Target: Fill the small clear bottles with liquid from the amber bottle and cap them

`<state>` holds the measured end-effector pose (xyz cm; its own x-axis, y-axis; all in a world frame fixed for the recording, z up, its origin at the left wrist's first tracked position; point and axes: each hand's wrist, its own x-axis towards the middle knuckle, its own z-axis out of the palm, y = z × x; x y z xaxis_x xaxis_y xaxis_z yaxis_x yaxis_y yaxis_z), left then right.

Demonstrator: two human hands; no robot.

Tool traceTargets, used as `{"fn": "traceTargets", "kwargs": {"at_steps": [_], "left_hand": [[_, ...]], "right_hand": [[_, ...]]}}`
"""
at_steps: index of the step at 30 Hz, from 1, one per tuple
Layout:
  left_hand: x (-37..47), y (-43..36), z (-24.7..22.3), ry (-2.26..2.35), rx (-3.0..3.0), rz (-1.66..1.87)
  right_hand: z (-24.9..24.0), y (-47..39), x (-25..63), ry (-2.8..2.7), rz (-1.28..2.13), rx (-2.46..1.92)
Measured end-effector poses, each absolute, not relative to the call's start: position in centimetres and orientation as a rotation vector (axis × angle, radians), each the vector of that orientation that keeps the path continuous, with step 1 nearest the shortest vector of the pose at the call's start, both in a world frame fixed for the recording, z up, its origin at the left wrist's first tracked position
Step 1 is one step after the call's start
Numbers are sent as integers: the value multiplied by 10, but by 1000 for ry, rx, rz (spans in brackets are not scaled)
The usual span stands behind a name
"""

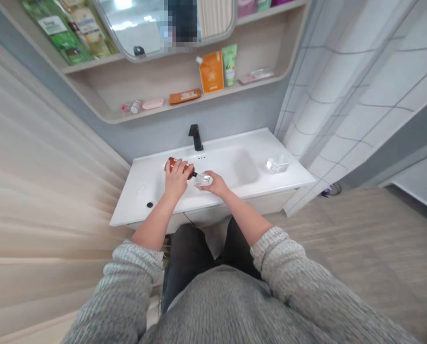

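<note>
My left hand [176, 180] is closed around a reddish-brown bottle [169, 163], tipped on its side over the white sink [242, 166]. The bottle's dark narrow neck points right and down, meeting a small clear container [201, 180] at its mouth. Fingers of my right hand [217, 183] grip that container from the right. Whether liquid passes between the two is too small to tell. Behind my hands stands a black faucet [196, 137].
Another clear container [277, 165] sits on the counter's right side. A round black fitting [149, 205] is at the front left. Above, a shelf [249, 88] holds an orange pouch [212, 71], a green tube [229, 64] and small items. A curtain [48, 181] hangs at left.
</note>
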<state>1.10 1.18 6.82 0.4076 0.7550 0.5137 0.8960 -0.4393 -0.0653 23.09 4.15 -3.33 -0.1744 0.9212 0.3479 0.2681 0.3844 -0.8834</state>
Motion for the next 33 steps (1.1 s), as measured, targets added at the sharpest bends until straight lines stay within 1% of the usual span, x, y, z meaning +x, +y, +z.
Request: {"fn": "traceTargets", "kwargs": {"at_steps": [33], "left_hand": [[15,16,89,-1323,-2401,-566]], "right_hand": [[-34,42,230,-1615,871,-1038]]}}
